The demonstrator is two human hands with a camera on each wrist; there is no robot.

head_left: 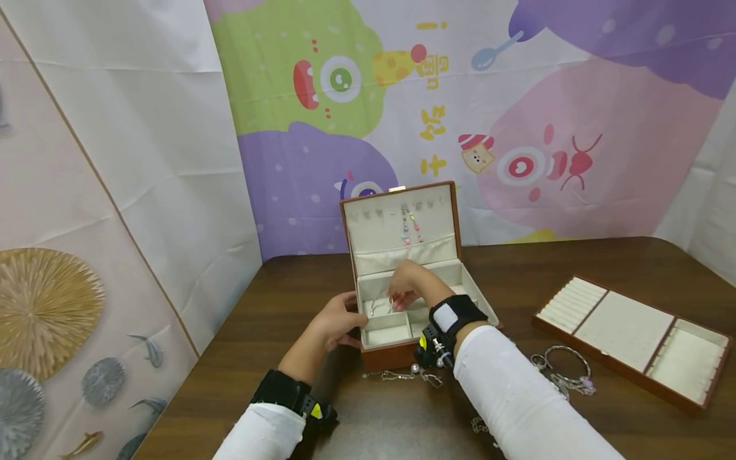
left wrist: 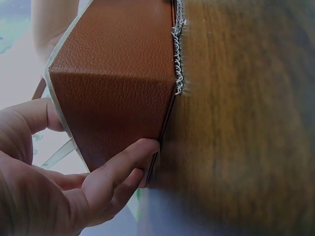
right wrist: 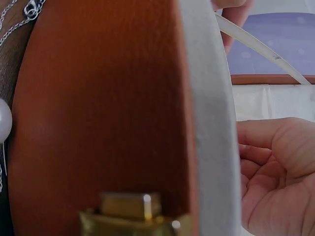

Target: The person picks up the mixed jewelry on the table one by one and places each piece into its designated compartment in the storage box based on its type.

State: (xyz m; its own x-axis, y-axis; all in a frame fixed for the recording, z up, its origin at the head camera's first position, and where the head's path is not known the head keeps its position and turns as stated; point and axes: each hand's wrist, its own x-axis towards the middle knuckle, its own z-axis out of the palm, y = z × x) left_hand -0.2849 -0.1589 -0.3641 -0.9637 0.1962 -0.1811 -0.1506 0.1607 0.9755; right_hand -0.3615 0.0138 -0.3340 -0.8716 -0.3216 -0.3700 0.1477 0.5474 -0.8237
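A brown leather jewelry box [head_left: 391,355] stands with its lid [head_left: 402,223] raised. My left hand [head_left: 336,319] grips the box's left wall, thumb at the pale rim and fingers against the leather side [left wrist: 103,118]. Inside the box is my right hand [head_left: 411,284], its fingers curled at a thin silver chain [head_left: 379,306] in the left compartment. The right wrist view has this hand [right wrist: 280,167] behind the rim [right wrist: 211,118], fingertips hidden. A colorful beaded necklace [head_left: 415,227] hangs inside the lid.
Silver chains [head_left: 397,375] with a pearl [right wrist: 4,120] lie along the box's front. To the right are a bracelet [head_left: 575,351] and a separate compartment tray [head_left: 623,329]. Another chain [head_left: 478,424] lies near the right forearm. A printed cloth [head_left: 431,128] hangs behind the table [head_left: 276,300].
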